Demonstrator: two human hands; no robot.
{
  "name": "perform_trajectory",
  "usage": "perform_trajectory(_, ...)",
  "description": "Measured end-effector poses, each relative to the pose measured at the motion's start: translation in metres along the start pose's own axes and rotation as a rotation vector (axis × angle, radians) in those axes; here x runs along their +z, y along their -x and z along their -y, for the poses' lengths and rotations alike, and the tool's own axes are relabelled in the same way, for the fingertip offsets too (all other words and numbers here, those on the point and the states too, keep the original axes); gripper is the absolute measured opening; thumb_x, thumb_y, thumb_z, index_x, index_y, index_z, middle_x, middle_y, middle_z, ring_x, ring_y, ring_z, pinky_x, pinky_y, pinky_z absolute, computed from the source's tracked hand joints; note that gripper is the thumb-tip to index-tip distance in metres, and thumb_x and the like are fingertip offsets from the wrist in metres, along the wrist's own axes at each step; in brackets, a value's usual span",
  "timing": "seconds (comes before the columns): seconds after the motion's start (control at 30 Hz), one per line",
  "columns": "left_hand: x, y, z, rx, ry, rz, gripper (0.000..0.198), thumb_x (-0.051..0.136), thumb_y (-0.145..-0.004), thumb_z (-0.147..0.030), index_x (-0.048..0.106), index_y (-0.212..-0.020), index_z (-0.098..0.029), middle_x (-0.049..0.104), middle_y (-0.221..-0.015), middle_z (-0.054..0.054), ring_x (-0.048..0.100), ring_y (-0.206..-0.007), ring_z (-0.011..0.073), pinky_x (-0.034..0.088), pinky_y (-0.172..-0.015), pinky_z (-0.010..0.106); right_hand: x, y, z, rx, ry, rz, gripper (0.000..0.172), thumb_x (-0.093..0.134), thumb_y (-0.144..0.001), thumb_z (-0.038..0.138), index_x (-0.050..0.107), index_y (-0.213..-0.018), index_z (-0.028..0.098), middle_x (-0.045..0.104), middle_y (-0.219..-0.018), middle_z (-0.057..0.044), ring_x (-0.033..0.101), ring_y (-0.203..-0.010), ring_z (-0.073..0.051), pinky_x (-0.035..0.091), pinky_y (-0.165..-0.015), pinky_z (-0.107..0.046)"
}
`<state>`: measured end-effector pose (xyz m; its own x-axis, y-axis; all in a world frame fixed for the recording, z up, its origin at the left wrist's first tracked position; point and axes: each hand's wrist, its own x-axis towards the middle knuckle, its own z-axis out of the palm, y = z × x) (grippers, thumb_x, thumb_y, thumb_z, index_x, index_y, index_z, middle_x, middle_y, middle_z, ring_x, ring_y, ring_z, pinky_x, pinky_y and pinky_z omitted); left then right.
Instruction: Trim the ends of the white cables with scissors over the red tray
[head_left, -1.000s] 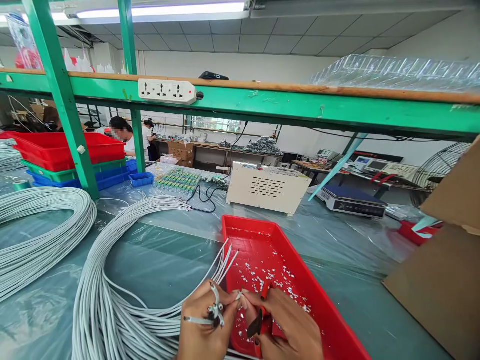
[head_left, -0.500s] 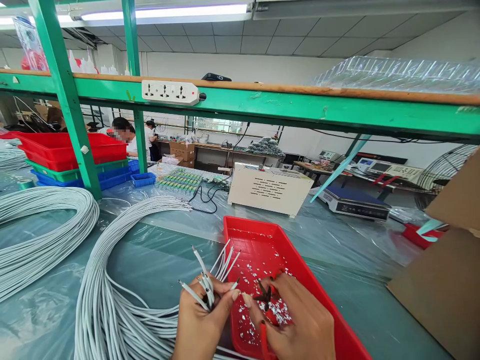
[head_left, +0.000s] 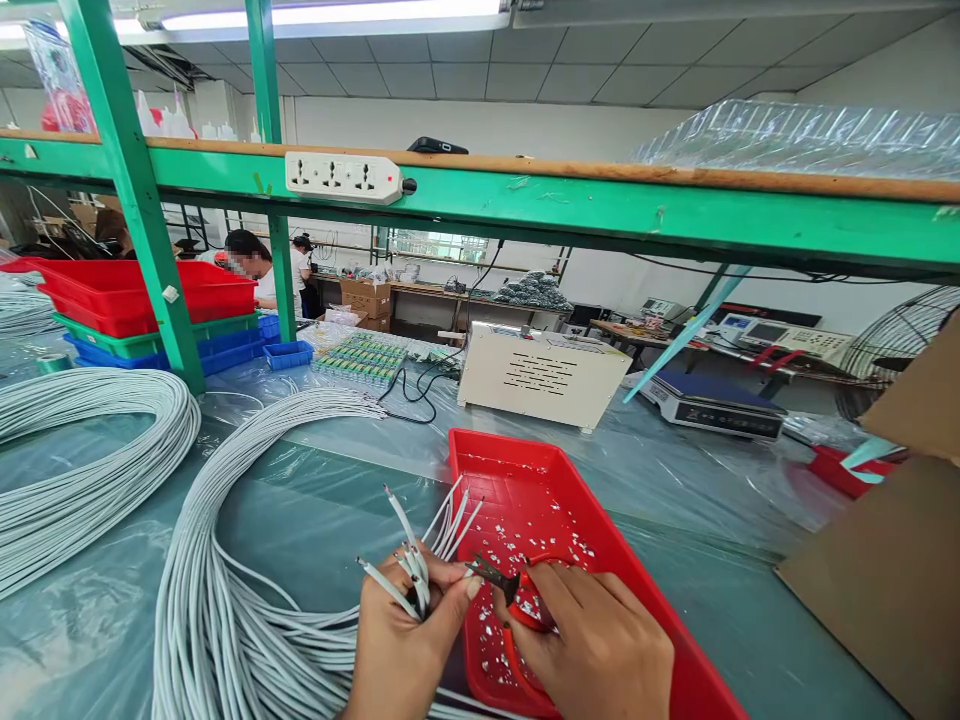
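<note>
Several white cable ends stick up out of my left hand, whose thumb and forefinger pinch one cable's tip. My right hand is closed around red-handled scissors; their dark blades point left and meet the pinched tip. Both hands are over the near part of a red tray, where small white and silvery scraps lie scattered. More cable ends rest over the tray's left rim. The long white cable bundle curves across the table on the left and passes behind my left hand.
Another cable coil lies far left, near stacked red bins. Behind the tray stand a beige box and a scale. Cardboard borders the right side. A green shelf beam crosses above; people sit and stand in the background.
My right hand has turned the scissors so that their blades now reach left to the pinched cable tip. My left hand has barely moved.
</note>
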<state>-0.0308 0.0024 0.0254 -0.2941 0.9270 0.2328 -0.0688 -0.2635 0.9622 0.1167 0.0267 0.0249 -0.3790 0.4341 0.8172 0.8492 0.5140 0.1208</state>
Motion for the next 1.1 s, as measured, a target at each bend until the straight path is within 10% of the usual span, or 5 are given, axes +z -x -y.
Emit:
perform_trajectory(0.77,0.001,-0.001,0.000,-0.072,0.071,0.022,0.011,0.067,-0.065,-0.020,0.060,-0.062,-0.012,0.057,-0.059,0.000,0.051,-0.056,0.0108,0.041,-0.053,0.019,0.002,0.008,-0.003,-0.106,-0.005,-0.084,0.033,0.043,-0.087,0.032,0.056,-0.060,0.017,0.058,-0.049,-0.002,0.049,-0.047,-0.013,0.033,-0.058,-0.029)
perform_trajectory(0.9,-0.001,-0.002,-0.001,-0.073,0.027,0.035,0.012,0.067,-0.065,-0.021,0.061,-0.062,-0.012,0.056,-0.060,0.000,0.050,-0.056,0.0106,0.040,-0.053,0.019,0.000,0.002,-0.001,0.097,-0.193,-0.080,0.017,0.057,-0.076,0.024,0.055,-0.061,0.018,0.056,-0.049,0.000,0.049,-0.047,-0.013,0.036,-0.058,-0.027)
perform_trajectory(1.1,0.003,0.002,0.002,-0.093,0.046,0.052,0.015,0.066,-0.068,-0.027,0.066,-0.067,-0.012,0.053,-0.063,0.000,0.043,-0.049,0.0075,0.032,-0.040,0.017,-0.001,-0.005,0.004,0.520,-0.653,0.259,0.020,0.054,-0.076,0.034,0.062,-0.073,0.016,0.059,-0.060,-0.002,0.056,-0.056,-0.016,0.044,-0.053,-0.024)
